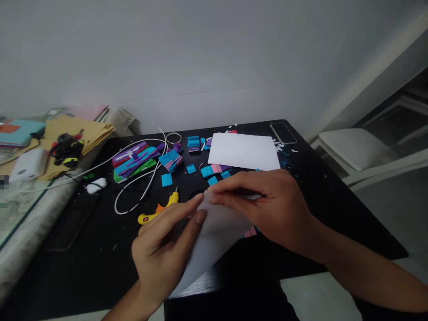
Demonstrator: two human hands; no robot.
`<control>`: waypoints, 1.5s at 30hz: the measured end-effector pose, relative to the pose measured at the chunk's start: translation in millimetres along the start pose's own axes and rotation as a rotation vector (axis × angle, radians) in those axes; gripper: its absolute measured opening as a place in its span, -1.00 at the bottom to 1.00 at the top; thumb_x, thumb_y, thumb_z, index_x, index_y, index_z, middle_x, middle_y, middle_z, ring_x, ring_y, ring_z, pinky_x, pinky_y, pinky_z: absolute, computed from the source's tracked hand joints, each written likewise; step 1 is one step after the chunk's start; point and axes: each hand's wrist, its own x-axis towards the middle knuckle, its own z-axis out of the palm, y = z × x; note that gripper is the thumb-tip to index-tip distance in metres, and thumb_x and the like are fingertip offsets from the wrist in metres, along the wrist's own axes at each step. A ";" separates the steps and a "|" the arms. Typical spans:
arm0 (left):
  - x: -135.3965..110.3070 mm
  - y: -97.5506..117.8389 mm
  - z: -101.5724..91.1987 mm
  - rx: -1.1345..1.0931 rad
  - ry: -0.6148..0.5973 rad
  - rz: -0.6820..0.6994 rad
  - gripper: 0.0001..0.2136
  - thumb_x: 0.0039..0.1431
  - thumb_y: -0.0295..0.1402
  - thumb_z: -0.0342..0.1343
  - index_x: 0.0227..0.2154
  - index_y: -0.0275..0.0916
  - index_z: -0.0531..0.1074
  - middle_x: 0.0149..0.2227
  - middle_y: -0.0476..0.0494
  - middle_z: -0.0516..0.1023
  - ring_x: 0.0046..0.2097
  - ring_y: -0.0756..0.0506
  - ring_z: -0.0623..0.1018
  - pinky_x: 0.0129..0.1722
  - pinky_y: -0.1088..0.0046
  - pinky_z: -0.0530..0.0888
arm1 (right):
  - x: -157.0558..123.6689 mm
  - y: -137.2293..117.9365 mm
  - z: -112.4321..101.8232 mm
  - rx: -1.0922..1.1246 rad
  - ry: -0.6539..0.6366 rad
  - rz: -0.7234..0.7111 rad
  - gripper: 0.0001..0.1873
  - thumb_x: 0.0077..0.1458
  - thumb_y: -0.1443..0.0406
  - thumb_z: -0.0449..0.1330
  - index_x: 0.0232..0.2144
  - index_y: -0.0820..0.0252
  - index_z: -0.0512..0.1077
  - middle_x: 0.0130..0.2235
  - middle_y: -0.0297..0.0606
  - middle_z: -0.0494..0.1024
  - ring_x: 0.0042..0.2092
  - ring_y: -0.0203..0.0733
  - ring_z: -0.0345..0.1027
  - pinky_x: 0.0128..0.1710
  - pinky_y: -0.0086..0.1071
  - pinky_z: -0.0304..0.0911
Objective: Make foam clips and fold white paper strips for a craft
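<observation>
A sheet of white paper (217,236) is held up over the near side of the table, its edge pinched between both hands. My left hand (163,245) grips it near the top corner with thumb and index finger. Close beside it, my right hand (277,209) pinches the same edge, fingers pressed together and partly covering the sheet. A yellow glue gun (157,211) lies just beyond my left hand. Small folded blue paper pieces (217,178) are scattered past the hands, and a second white sheet (244,150) lies flat behind them.
Coloured paper strips (135,158) and a looped white cable (117,200) lie on the black table's left. A dark phone (72,223) is at the left, another phone (283,133) at the far right corner. Brown envelopes (80,133) are piled left. A white chair (347,145) stands right.
</observation>
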 end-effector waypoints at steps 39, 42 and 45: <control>5.3 2.4 -4.8 -0.014 -0.021 0.170 -0.53 0.12 -0.69 0.32 0.02 -0.07 0.62 -0.17 -0.02 0.73 -0.22 -0.02 0.68 -0.28 0.49 0.65 | 1.6 -11.1 -6.3 -0.068 -0.040 -0.059 -0.84 0.14 0.42 0.43 -0.24 0.06 0.66 -0.29 -0.49 0.75 -0.32 -0.35 0.66 -0.20 -0.55 0.54; 5.8 4.0 -4.4 -0.021 -0.012 0.160 -0.54 0.12 -0.69 0.31 0.00 -0.06 0.62 -0.17 -0.02 0.73 -0.23 -0.02 0.68 -0.27 0.47 0.66 | 1.5 -10.5 -5.8 -0.072 -0.023 -0.051 -0.85 0.13 0.40 0.44 -0.25 0.05 0.67 -0.29 -0.47 0.76 -0.32 -0.31 0.67 -0.23 -0.51 0.56; 7.4 5.1 -4.1 -0.024 -0.013 0.164 -0.54 0.12 -0.69 0.32 0.00 -0.06 0.63 -0.18 -0.03 0.73 -0.23 -0.03 0.68 -0.28 0.47 0.66 | 0.9 -9.5 -4.5 -0.090 0.002 -0.033 -0.85 0.12 0.37 0.45 -0.24 0.03 0.67 -0.27 -0.43 0.76 -0.31 -0.26 0.68 -0.22 -0.47 0.58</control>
